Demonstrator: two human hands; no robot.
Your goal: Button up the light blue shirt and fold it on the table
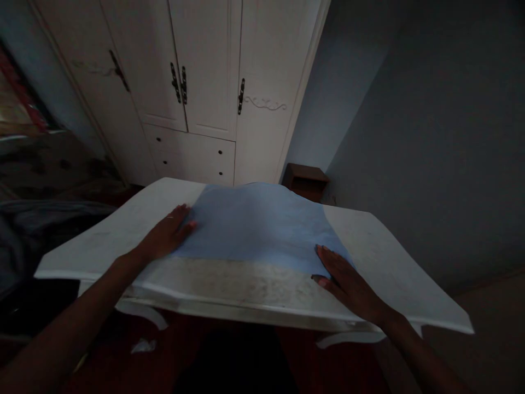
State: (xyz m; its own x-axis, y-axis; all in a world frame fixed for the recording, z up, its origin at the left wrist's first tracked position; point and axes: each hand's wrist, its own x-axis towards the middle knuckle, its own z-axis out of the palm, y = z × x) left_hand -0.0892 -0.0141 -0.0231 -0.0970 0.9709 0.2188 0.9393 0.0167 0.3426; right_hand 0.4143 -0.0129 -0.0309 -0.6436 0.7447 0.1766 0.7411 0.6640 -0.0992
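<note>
A light blue cloth [254, 224] lies spread flat across the middle of a white table [139, 224], its far edge reaching the table's back edge. My left hand [170, 234] rests at the cloth's left edge, palm down with the fingers stretched out and the thumb apart. On the near right corner of the cloth lies my right hand [342, 276], also palm down, its fingers extended and its thumb pointing inward. Neither hand grips anything. Some faint creases show on the cloth's right part.
Behind the table stands a white wardrobe [205, 65] with dark handles and small drawers. A brown wooden cabinet [307, 178] sits at the back right near the grey wall [443, 137]. Dark fabric [53, 219] lies to the left. A crumpled pale scrap [143, 346] is on the red floor.
</note>
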